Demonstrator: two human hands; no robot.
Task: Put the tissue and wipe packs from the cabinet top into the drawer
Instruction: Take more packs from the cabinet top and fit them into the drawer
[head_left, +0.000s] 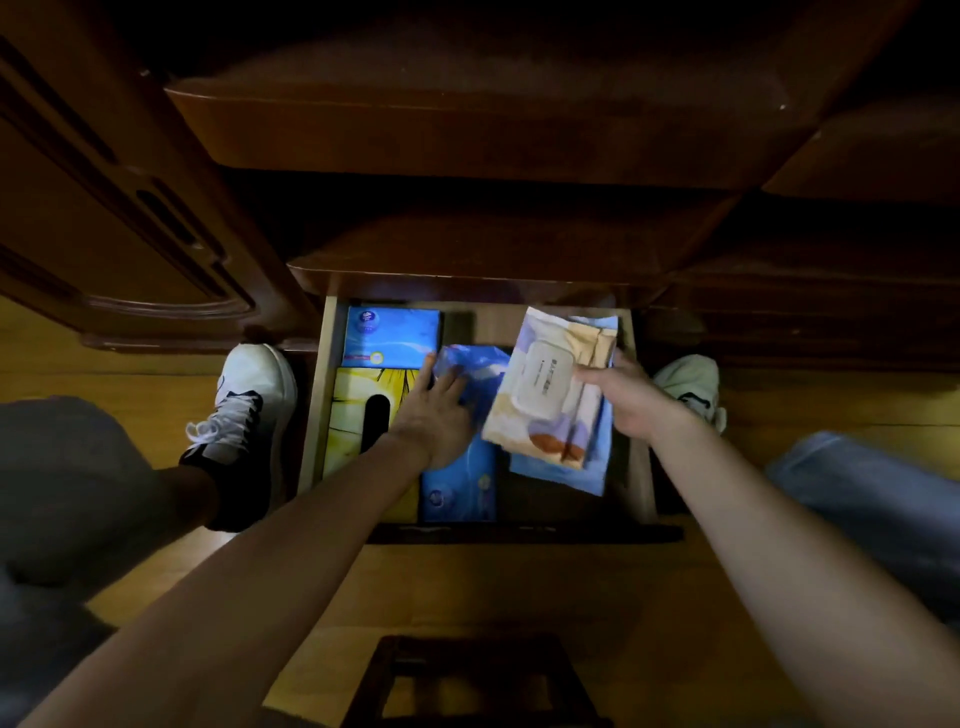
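A wipe pack (545, 395), cream and pale purple with an orange patch near its close end, is held above the right half of the open drawer (642, 431). Its long axis runs from the drawer's far edge toward its front edge, tilted slightly so the far end leans right; the white flip lid faces up. The pack is clamped at its right edge by the right hand (623, 397), thumb on top beside the lid, fingers hidden beneath. Directly under it lies a light blue pack (592, 467), long axis likewise far-to-front, its edges showing past the wipe pack at the right and at the front. In the drawer's middle a blue tissue pack (460, 483) lies lengthwise toward the front edge; the left hand (436, 415) is pressed flat on it, fingers spread and extended toward the far edge, closed on nothing. To the left, against the drawer's left wall, a yellow tissue box (353, 415) is seen with its dark slot running far-to-front. Another blue tissue pack (392, 335) occupies the far left corner, its long axis across the drawer. The hands are apart. Outside the drawer, a white shoe (249, 395) rests on the wooden floor (130, 384) by the left wall, and a pale shoe (688, 382) by the right wall. Dark wooden cabinet (467, 130) fronts are seen above the drawer.
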